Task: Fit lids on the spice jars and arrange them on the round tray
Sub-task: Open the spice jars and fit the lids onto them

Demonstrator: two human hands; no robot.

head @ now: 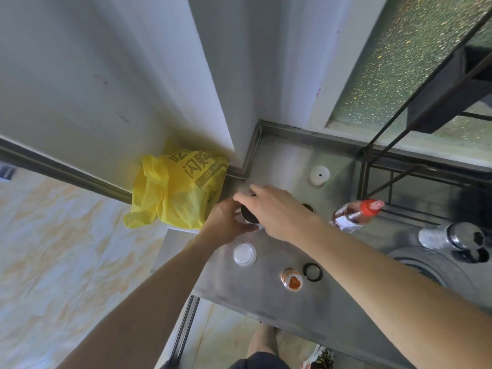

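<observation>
While both hands meet over a jar with a black lid at the back of the steel bench, the job looks barely begun. The left hand curls round the jar's side; the right hand bends over the lid, though how tightly it grips I cannot tell. Nearer, an open jar of red spice stands just beside a loose black ring, with a white lid apart. No round tray shows.

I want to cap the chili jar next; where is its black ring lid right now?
The black ring lid lies flat on the steel counter, just right of the open chili jar.
</observation>
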